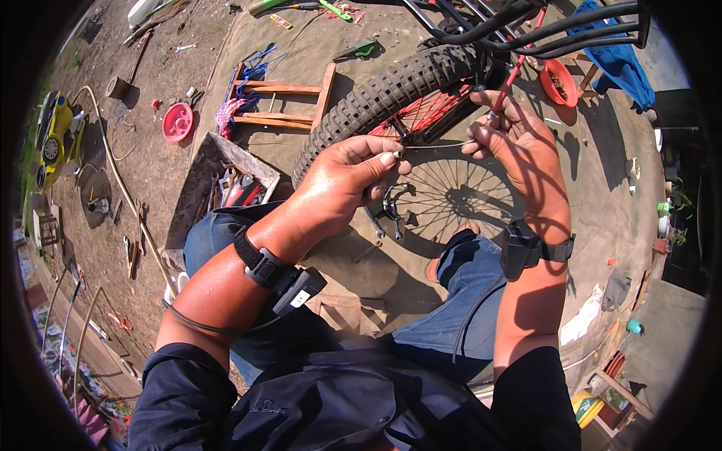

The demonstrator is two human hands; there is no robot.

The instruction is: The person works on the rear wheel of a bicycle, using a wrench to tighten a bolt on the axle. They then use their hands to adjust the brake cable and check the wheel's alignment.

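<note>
- Spanning sideways, on the near side of the knobby tire (395, 84), the thin cable (442, 146) runs from left hand (353, 171) to right hand (520, 144).
- Left hand, nearer the tire's tread, pinches 1 small pale piece (397, 155); its join to the cable I cannot tell.
- Right hand, rightward of the tire, grasps the red tubing (515, 73) near its end.

"Is there a way in to the tire (376, 98)?"

"From its near side, but a thin cable (444, 146), strung between left hand (350, 169) and right hand (519, 139), crosses there."

"Left of the tire?"

"Tight: a wooden frame (282, 89) lies close."

"Right?"

"Black tubes (594, 15) and a red cable (520, 66) obstruct its far end; bare ground (602, 180) opens well right."
</note>
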